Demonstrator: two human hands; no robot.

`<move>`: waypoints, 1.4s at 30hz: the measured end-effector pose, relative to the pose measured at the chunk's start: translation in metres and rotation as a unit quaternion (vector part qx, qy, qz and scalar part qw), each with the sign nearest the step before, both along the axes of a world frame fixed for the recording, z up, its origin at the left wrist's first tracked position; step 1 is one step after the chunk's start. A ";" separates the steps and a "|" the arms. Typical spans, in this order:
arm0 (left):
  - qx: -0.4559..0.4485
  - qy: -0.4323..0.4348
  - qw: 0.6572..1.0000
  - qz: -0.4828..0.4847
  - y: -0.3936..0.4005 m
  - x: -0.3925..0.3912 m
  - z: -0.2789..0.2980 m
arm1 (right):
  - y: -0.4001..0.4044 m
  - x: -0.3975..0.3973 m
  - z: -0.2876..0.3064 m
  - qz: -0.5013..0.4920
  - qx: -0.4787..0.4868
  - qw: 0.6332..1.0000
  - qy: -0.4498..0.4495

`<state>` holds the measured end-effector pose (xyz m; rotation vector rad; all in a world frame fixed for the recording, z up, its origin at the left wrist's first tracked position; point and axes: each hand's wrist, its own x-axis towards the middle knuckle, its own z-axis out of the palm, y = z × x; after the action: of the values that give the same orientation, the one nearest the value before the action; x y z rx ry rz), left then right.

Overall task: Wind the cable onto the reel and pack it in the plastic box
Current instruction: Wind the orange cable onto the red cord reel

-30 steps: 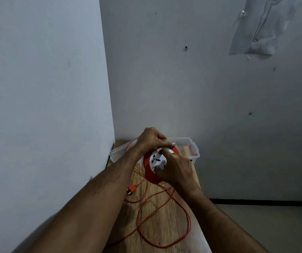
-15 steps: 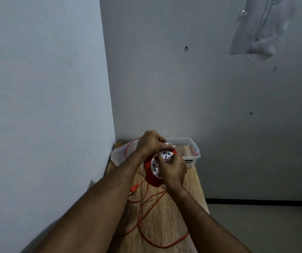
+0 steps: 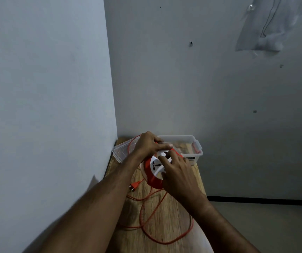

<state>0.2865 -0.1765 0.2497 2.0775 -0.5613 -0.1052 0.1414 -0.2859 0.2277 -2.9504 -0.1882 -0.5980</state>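
Head view: your left hand (image 3: pixel 149 145) grips the far rim of the orange reel (image 3: pixel 153 177), fingers curled over it. Your right hand (image 3: pixel 176 171) lies on its white socket face, fingertips (image 3: pixel 162 158) pressing there. You hold the reel tilted above the wooden table (image 3: pixel 166 212), just near of the clear plastic box (image 3: pixel 186 141). Loose cable (image 3: pixel 164 236) loops toward the table's near right edge; its plug (image 3: pixel 134 186) lies left, close to the wall (image 3: pixel 46 106).
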 end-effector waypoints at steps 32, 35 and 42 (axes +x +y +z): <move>0.068 -0.126 0.989 0.020 -0.008 -0.020 0.016 | 0.029 0.018 -0.015 -0.221 0.532 0.816 -0.058; 0.078 -0.134 0.988 0.002 -0.010 -0.022 0.015 | 0.033 0.017 -0.012 -0.245 0.626 0.739 -0.040; 0.080 -0.132 0.988 -0.009 -0.009 -0.024 0.013 | 0.029 0.009 -0.008 -0.192 0.673 0.714 -0.006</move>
<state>0.2627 -0.1851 0.2622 2.2590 -0.7525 0.1214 0.1505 -0.2564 0.2197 -1.5048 0.6225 -0.4554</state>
